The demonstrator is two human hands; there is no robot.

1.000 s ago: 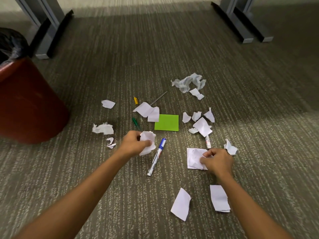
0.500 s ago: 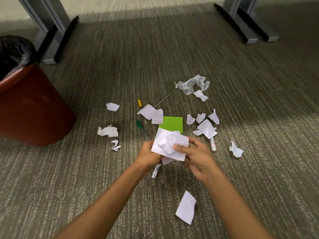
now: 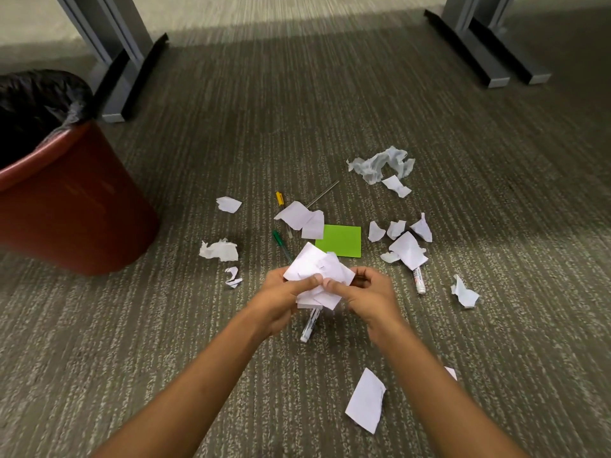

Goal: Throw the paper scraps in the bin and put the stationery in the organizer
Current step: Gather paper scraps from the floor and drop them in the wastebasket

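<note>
- Head view: both hands meet over the grey-green striped carpet, and the left hand has its thumb and fingers pinched on a bunch of crumpled white paper scraps.
- The right hand is clamped on the same bunch from the other side, thumb pressed on the paper, the two thumbs almost touching.
- Just under the bunch a white marker pen lies on the carpet, partly hidden by the hands.
- Beyond the hands sits a bright green square sticky-note pad, with a green-capped pen and a yellow-capped pen to its left, both partly covered by loose white scraps.
- A second white marker with red print lies to the right, its upper end tucked under a torn piece.
- A large crumpled white wad lies farther off; a flat white slip lies between the forearms.
- Far left stands the dark red round bin with a black liner, well apart from the held paper.
</note>
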